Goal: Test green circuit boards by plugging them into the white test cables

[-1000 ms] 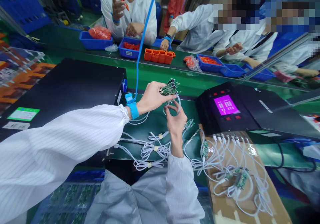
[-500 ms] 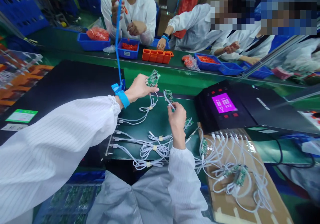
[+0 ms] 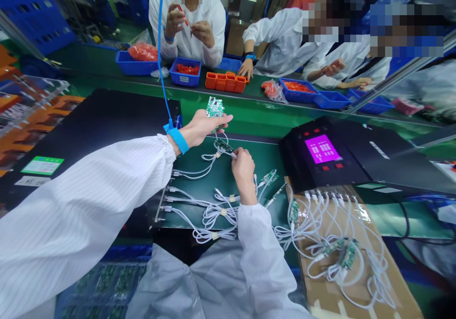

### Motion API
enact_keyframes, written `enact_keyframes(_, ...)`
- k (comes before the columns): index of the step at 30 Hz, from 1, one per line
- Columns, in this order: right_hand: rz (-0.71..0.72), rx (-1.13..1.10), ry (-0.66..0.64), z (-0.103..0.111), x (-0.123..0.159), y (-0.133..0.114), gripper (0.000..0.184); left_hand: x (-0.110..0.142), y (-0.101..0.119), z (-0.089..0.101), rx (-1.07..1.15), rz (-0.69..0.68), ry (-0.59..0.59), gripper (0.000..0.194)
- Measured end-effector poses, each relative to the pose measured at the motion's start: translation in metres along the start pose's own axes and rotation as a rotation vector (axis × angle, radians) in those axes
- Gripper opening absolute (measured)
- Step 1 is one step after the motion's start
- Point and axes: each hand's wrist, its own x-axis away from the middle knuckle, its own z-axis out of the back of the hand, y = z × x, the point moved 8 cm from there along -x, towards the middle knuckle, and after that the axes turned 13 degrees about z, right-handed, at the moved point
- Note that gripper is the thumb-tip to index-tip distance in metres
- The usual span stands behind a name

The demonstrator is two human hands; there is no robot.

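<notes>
My left hand (image 3: 204,125) is raised above the green mat (image 3: 199,186) and grips a small stack of green circuit boards (image 3: 214,107). A blue wrist strap (image 3: 177,138) with a blue coiled cord sits on that wrist. Lower down, my right hand (image 3: 242,166) is closed on a single small circuit board (image 3: 224,146) with a white cable plugged into it, just above the mat. More small boards on white cables (image 3: 213,212) lie on the mat beside this hand.
A black tester with a magenta screen (image 3: 322,149) stands to the right, cables and boards trailing from it over cardboard (image 3: 342,257). A black box (image 3: 96,129) sits left. Across a green conveyor, people in white coats handle orange parts in blue bins (image 3: 185,71).
My right hand has come down and left with its single board toward the mat. My left hand, with the stack, has moved left, away from my right hand.
</notes>
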Motion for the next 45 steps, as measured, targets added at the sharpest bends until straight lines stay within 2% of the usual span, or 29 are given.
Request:
enact_keyframes(4,-0.055,-0.044,0.135,0.004,0.002,0.013,0.036,-0.001,-0.002,-0.003,0.015,0.011,-0.045,0.021)
enact_keyframes(6,-0.103,-0.034,0.147,0.003,0.004,0.016,0.041,0.0,-0.003,-0.004,0.021,0.018,-0.054,0.022)
enact_keyframes(9,-0.166,0.039,0.02,-0.002,0.006,0.017,0.045,0.003,-0.001,-0.004,0.024,0.005,-0.044,0.021)
enact_keyframes(12,-0.139,0.046,-0.162,-0.006,0.007,0.011,0.043,0.005,-0.002,-0.004,0.023,0.016,-0.028,0.026)
enact_keyframes(13,-0.12,0.023,-0.224,-0.008,0.007,0.009,0.047,0.004,-0.002,-0.004,0.028,0.021,-0.024,0.028)
enact_keyframes(15,-0.088,-0.042,-0.33,-0.009,0.005,0.006,0.071,0.003,-0.002,-0.003,0.043,0.021,-0.005,0.032)
enact_keyframes(17,-0.07,-0.09,-0.349,-0.003,-0.003,0.004,0.089,0.0,0.001,0.0,0.046,0.018,0.015,0.034)
enact_keyframes(18,-0.06,-0.1,-0.314,0.003,-0.012,0.003,0.09,-0.003,0.002,0.001,0.051,0.027,0.018,0.034)
enact_keyframes(20,-0.025,-0.104,-0.19,0.014,-0.035,-0.001,0.078,-0.009,0.004,0.005,0.081,0.072,0.009,0.034)
enact_keyframes(22,0.016,-0.116,-0.12,0.017,-0.063,-0.01,0.062,-0.016,0.005,0.012,0.12,0.123,0.0,0.029)
enact_keyframes(25,0.027,-0.119,-0.145,0.0,-0.104,-0.023,0.046,-0.027,0.005,0.027,0.08,0.166,0.016,0.018)
enact_keyframes(28,0.025,-0.125,-0.192,-0.022,-0.134,-0.033,0.04,-0.037,0.002,0.041,-0.084,0.19,0.016,0.016)
enact_keyframes(31,0.054,-0.151,-0.222,-0.036,-0.152,-0.038,0.038,-0.041,0.003,0.05,-0.305,0.117,0.029,0.019)
enact_keyframes(35,0.15,-0.252,-0.267,-0.04,-0.165,-0.039,0.018,-0.041,0.016,0.047,-0.745,-0.11,0.088,0.019)
enact_keyframes(37,0.223,-0.337,-0.288,-0.037,-0.165,-0.042,0.01,-0.042,0.019,0.046,-0.865,-0.153,0.112,0.017)
enact_keyframes(41,0.36,-0.547,-0.278,-0.025,-0.155,-0.047,0.02,-0.045,0.022,0.049,-0.926,-0.191,0.15,0.02)
enact_keyframes(45,0.428,-0.747,-0.285,-0.018,-0.136,-0.047,0.035,-0.047,0.02,0.05,-0.972,-0.179,0.147,0.023)
